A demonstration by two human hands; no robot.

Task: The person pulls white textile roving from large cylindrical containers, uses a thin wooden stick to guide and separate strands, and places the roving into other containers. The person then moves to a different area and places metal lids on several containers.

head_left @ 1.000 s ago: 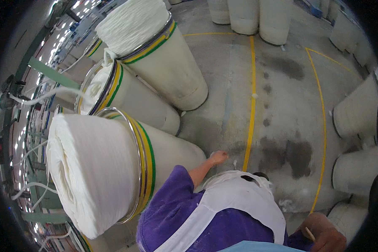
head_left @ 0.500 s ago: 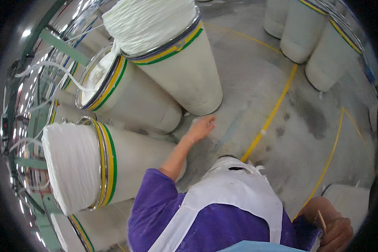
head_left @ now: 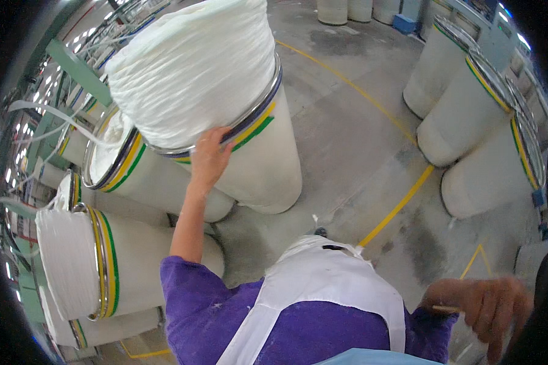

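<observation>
Grey floor (head_left: 341, 158) with yellow lines (head_left: 396, 205), on which tall pale cans stand in groups. At the left at least five can be told apart; at the right three stand clear, with others partly hidden behind; at the far side three lower bodies show. The largest is the heaped can (head_left: 262, 170), one only, at the far end of the left group; it stands on the floor, and one white fibre heap (head_left: 195, 73) rises above its rim. Just left of it is one strand-fed can (head_left: 182, 188), into which a pale strand (head_left: 58, 112) runs. One green bar (head_left: 79, 76) crosses behind; one blue box (head_left: 405, 24) lies far right.

Two hands are shown. The left hand (head_left: 210, 158) is narrowly curled against the near rim of the heaped can; how firmly it closes cannot be told. Contact therefore appears made, with the can on the floor and its heap seemingly whole; how much handling remains cannot be read from this view. The right hand (head_left: 484, 304) hangs near right, blurred, away from every can, with one slim pale stick (head_left: 446, 309) beside it; whether held cannot be told.
</observation>
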